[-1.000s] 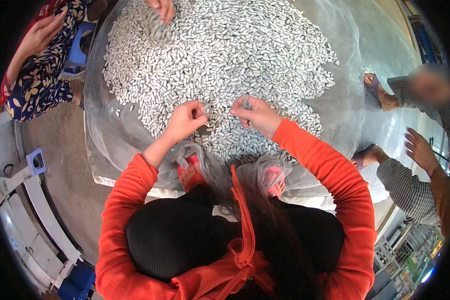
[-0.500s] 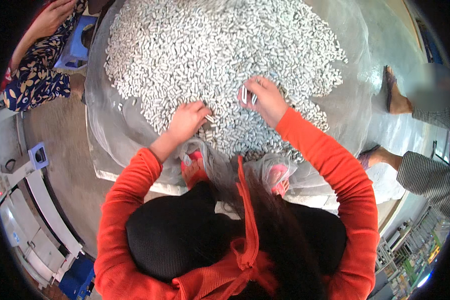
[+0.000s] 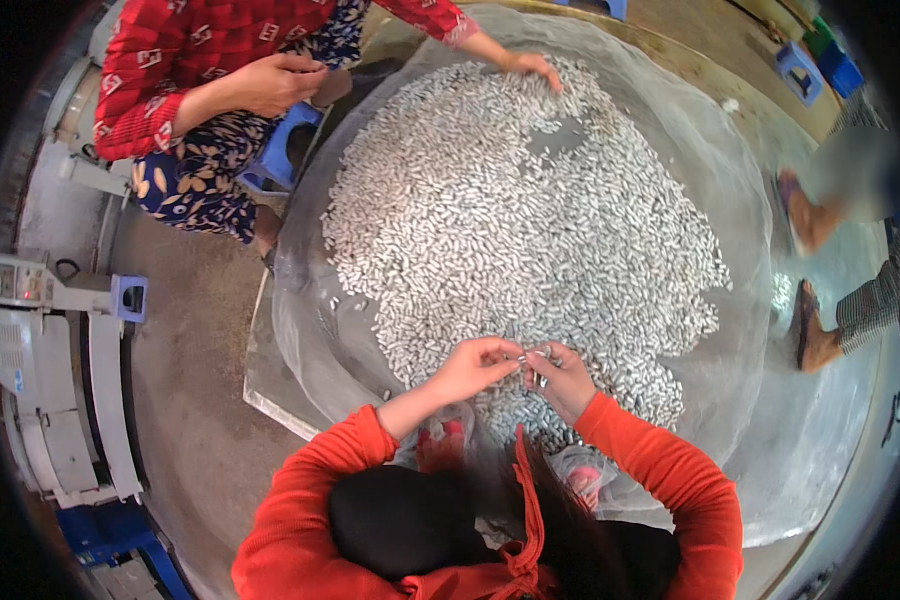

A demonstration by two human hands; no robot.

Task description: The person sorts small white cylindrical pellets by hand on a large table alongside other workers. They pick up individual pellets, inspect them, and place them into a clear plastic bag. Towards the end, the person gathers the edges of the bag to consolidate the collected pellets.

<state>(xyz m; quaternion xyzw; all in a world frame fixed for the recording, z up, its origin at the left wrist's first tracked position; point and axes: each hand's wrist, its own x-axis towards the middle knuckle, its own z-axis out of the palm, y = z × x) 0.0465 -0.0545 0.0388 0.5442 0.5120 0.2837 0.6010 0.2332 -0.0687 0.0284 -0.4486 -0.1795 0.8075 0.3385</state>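
A broad heap of small silvery-white cylindrical pieces lies in front of me. Over its near edge my two hands meet, fingertips close together. My right hand is closed around a few of the silvery pieces, which show between its fingers. Thumb and finger of my left hand are pinched together right beside them; what lies in that pinch, if anything, is too small to tell. Under the heap spreads a translucent grey sheet, and part of it covers my feet.
At the far left another person in a red patterned shirt sits by a blue stool, one hand on the heap. Sandalled feet stand at the right. Scales line the left side; another blue stool stands far right.
My view has tilted up, showing more of the heap and the other person. My hands, apart before, have come together above the near edge of the pieces.
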